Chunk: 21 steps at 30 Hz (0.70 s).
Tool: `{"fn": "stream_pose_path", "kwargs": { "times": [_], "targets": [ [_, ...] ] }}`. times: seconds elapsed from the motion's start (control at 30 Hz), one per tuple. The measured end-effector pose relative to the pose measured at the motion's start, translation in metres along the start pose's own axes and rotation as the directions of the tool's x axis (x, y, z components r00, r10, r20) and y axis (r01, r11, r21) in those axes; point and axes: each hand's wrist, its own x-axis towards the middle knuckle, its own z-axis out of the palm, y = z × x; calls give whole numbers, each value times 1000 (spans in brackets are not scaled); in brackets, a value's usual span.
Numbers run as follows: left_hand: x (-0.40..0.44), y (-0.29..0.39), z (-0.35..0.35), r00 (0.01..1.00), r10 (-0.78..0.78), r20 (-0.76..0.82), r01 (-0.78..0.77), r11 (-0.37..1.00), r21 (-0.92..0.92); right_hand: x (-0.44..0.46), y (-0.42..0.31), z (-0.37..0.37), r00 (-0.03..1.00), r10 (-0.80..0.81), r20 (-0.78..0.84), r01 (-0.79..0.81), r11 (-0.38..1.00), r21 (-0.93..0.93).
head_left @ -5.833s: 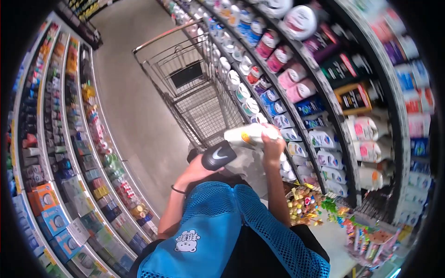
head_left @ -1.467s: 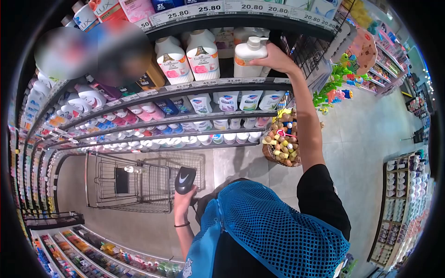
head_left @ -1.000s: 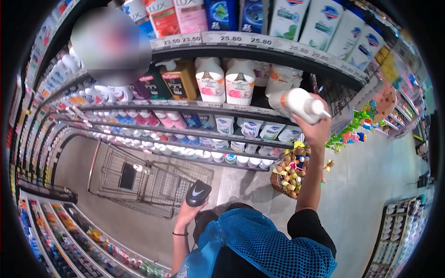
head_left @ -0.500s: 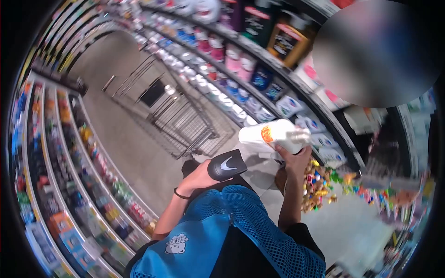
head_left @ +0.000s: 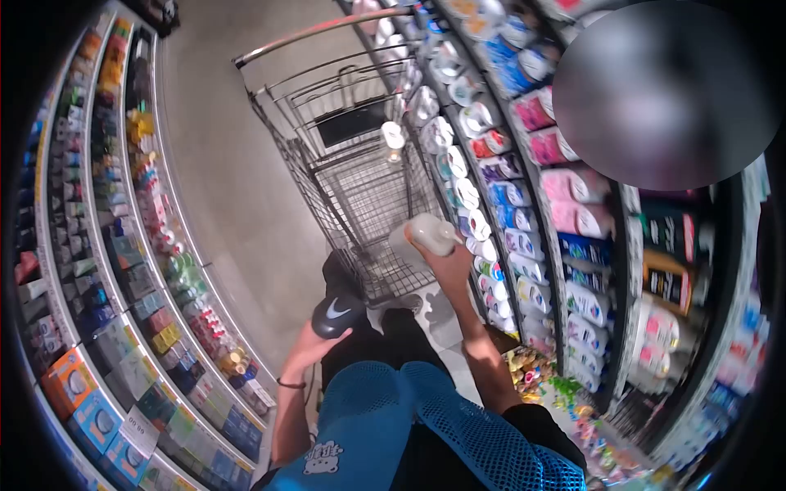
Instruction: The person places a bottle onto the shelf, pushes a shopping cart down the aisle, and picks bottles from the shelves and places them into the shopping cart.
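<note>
My left hand (head_left: 309,344) is closed around a black device with a white curved mark (head_left: 339,316), low in front of my blue mesh vest (head_left: 364,409). My right hand (head_left: 446,263) grips a white pump bottle (head_left: 431,235), tilted, over the near end of a wire shopping cart (head_left: 360,184). The cart stands ahead of me. A small white item (head_left: 393,135) is seen at the cart's right side; what it is cannot be made out.
Shelves of bottles (head_left: 585,303) run close along the right, beside the cart. Lower shelves of packaged goods (head_left: 168,327) line the left. A basket of small toys (head_left: 532,368) stands at the lower right. A round blur hides the upper right.
The view has turned and moved nearer the cart. My right hand has carried the pump bottle from the shelf to over the cart's near end. My left hand still holds the black device.
</note>
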Motion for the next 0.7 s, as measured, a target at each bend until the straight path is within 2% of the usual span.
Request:
{"fn": "stream_pose_path", "kwargs": {
  "times": [0.03, 0.1, 0.17, 0.23, 0.27, 0.3, 0.33, 0.37, 0.43, 0.47, 0.57, 0.63, 0.7],
  "targets": [
    [9, -8, -23, 997, -53, -57, 54, 998, 22, 26, 20, 36, 991, -136, 4, 136, 987, -90],
    [26, -27, -68, 988, -132, -76, 128, 991, -47, 79, 72, 111, 980, -197, -16, 177, 912, -370],
    [35, -30, -106, 970, -192, -150, 181, 980, -81, 129, 79, 170, 982, -188, -19, 185, 975, -122],
    [40, -42, -133, 928, -257, -268, 282, 958, 58, 167, 89, 221, 992, -111, -66, 103, 988, -119],
    [38, -66, -143, 918, -267, -295, 286, 958, 22, 185, 100, 243, 985, -128, -116, 108, 981, -163],
    [34, -81, -152, 894, -343, -288, 343, 938, -51, 200, 112, 262, 974, -153, -165, 116, 970, -211],
    [33, -84, -157, 876, -370, -309, 370, 927, -61, 212, 118, 280, 971, -76, -225, 23, 973, -231],
    [33, -84, -161, 858, -394, -330, 393, 917, -72, 220, 123, 294, 975, -72, -211, 18, 969, -246],
    [37, -80, -161, 840, -410, -354, 403, 910, -97, 233, 126, 315, 947, 27, -321, -126, 948, -293],
    [39, -78, -160, 824, -413, -387, 404, 908, -109, 237, 127, 322, 938, 25, -345, -124, 955, -269],
    [43, -71, -149, 826, -438, -355, 344, 890, -299, 247, 128, 332, 945, -42, -324, -56, 956, -289],
    [48, -77, -142, 840, -433, -326, 336, 888, -314, 249, 131, 330, 951, -40, -307, -60, 948, -311],
    [52, -76, -135, 862, -418, -286, 323, 888, -326, 243, 132, 319, 991, 38, -128, -70, 963, -260]
  ]
}}
